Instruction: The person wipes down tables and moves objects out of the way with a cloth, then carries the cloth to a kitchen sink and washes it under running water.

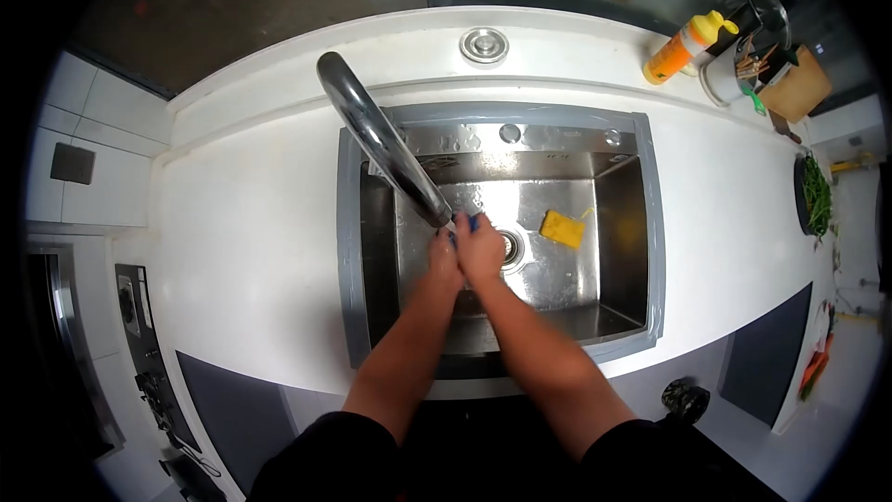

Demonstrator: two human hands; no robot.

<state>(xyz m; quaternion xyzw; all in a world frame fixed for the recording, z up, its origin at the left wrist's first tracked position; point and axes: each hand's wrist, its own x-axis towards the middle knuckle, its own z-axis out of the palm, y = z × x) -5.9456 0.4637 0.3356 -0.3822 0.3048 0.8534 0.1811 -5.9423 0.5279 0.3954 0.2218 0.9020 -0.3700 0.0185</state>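
Under the spout of the chrome faucet, my two hands come together over the steel sink. My right hand is closed around a small blue thing, of which only bits show between the fingers; its kind I cannot make out. Pressed against it from the left is my left hand, its fingers curled and partly hidden by the spout and the other hand. Just right of my hands lies the drain. A yellow sponge rests on the sink floor beyond the drain.
On the back ledge are a round steel drain cover and an orange bottle with a yellow cap. A utensil holder and a wooden board stand at the back right. Green vegetables lie at the far right.
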